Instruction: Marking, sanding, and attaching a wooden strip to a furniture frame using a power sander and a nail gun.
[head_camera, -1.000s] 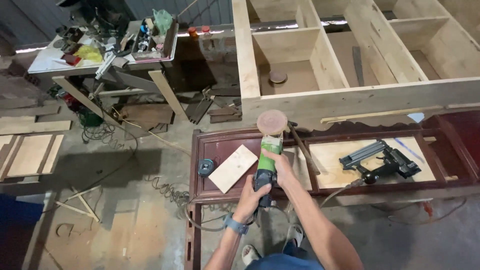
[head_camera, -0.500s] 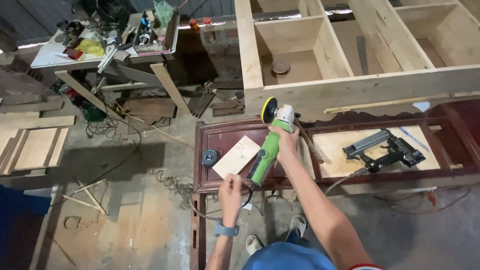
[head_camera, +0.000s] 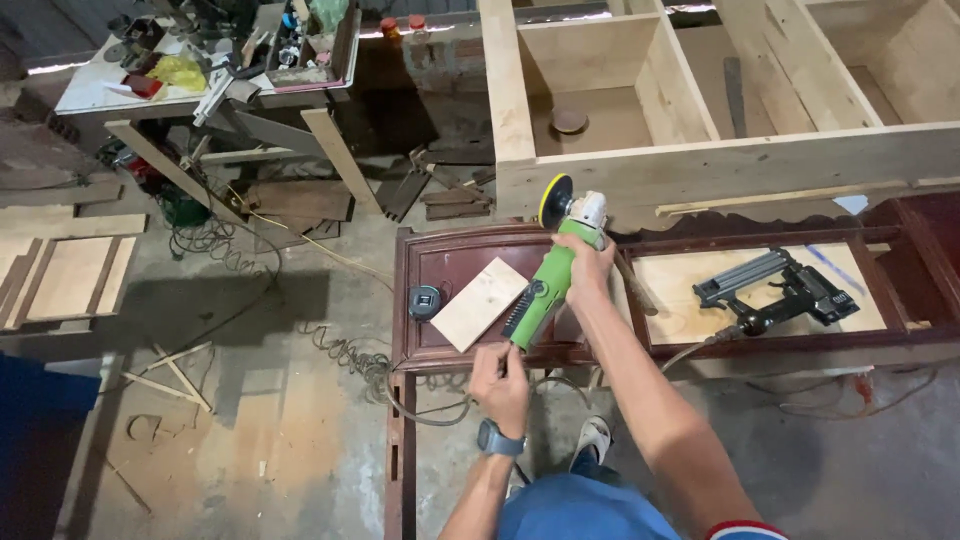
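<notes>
The green angle grinder (head_camera: 548, 285) has a grey head and a yellow-backed disc, tilted up against the pale wooden frame (head_camera: 720, 165). The right hand (head_camera: 587, 262) wraps its grip around the body near the head; the left hand (head_camera: 499, 380) pinches the tail end. Since half a second ago, the left hand has come off the dark red panel onto the tool. Beyond the grip, a frame compartment holds a round disc (head_camera: 569, 120).
</notes>
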